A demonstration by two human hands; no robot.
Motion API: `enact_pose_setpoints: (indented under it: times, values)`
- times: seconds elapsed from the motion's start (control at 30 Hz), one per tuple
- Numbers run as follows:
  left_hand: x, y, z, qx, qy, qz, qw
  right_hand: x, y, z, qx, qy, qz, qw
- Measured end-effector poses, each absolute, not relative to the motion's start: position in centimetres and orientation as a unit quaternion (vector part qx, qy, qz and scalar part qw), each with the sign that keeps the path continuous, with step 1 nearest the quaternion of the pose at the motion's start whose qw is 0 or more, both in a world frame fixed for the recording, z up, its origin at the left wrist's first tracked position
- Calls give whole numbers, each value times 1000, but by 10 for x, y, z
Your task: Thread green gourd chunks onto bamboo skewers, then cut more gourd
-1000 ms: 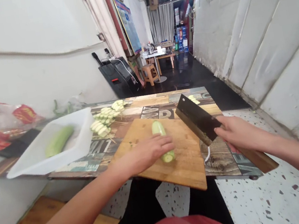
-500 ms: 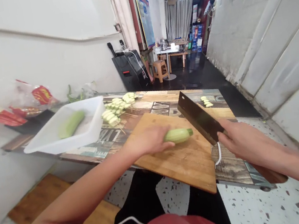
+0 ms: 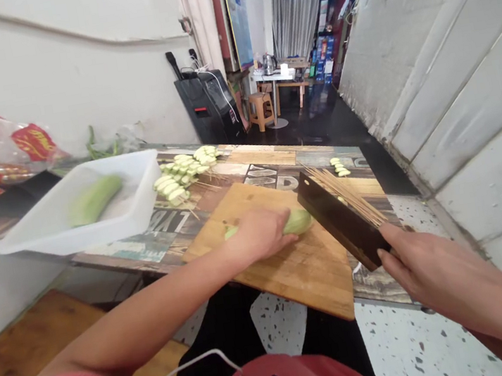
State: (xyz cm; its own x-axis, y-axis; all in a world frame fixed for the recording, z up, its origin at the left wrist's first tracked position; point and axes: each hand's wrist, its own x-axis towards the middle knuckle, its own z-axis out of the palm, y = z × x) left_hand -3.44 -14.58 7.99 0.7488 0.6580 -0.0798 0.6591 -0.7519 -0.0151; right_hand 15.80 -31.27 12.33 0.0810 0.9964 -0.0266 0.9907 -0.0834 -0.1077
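A pale green zucchini [image 3: 299, 221] lies on the wooden cutting board [image 3: 308, 274]. My left hand [image 3: 261, 232] is wrapped over its middle, so one end shows at the right and a little of the other at the left. My right hand [image 3: 408, 251] grips a broad, dark cleaver [image 3: 340, 221] by its handle. The blade is held tilted over the right edge of the board, apart from the zucchini. Partly hidden behind the blade lies a bundle of thin wooden skewers [image 3: 351, 194].
A white plastic tub [image 3: 140, 216] holding another zucchini [image 3: 96, 200] stands left on the table. Beside it are several skewered zucchini slices [image 3: 184, 175]; a smaller skewered portion [image 3: 338, 167] lies at the far right. Packaged goods [image 3: 14, 150] sit by the wall. A black speaker [image 3: 213, 107] stands beyond.
The zucchini's stem end, at the right before, no longer shows there; a rounded end does. The cleaver has shifted slightly down, and skewers have come into view behind it. The view has turned slightly.
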Motion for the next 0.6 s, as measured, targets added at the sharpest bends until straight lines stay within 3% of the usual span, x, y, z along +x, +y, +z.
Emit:
enact_pose_setpoints:
  times: [0.4,0.6]
  values:
    - [-36,-144,76,935,352,-19,35,159,-313,140,-749,-649,128,17]
    - [-35,-143,74,937,348,-23,14,159,-302,134,-758,-604,246,16]
